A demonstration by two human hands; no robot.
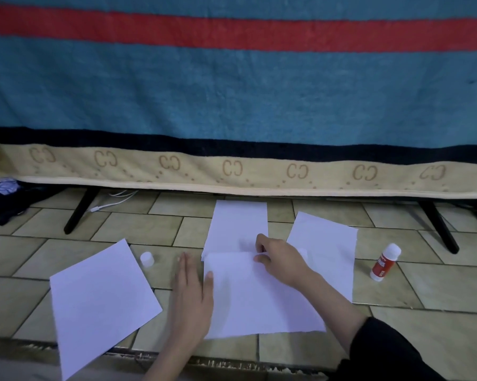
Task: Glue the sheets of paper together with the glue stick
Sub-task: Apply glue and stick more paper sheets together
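Matt white paper sheets (pixel 259 295); glossy plastic glue stick (pixel 385 262); smooth glazed floor tiles (pixel 438 284); fuzzy cloth blanket (pixel 231 86)

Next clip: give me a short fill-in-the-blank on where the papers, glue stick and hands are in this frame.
1. The glue stick stands on the tiled floor to the ____ of the sheets.
2. The loose white cap sits beside the ____ hand.
3. The right hand pinches the ____ edge of the near sheet, which overlaps the far sheet.

Missing words: right; left; far
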